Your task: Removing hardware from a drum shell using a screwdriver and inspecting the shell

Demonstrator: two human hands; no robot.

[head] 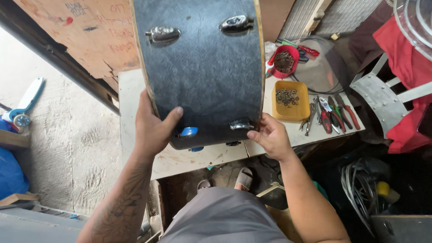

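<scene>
A large black drum shell point(202, 67) with chrome lugs stands on edge in the middle of the view, reaching up to 12 o'clock and resting its lower end on the pale desk point(135, 103). The left hand point(153, 128) grips the shell's left rim at about 8 o'clock, thumb laid across the black face and fingers hidden behind the edge. The right hand point(270, 135) cups the lower right rim at about 4 o'clock, fingers curled against the edge just beside a chrome lug point(240, 124). A blue piece point(188, 132) shows near the shell's bottom, between the two hands. At 2 o'clock on the desk sits a yellow tray point(291, 101) of small metal parts, with a red cup point(285, 60) of more hardware above it. Several pliers point(333, 114) with red and green handles lie just right of the tray.
</scene>
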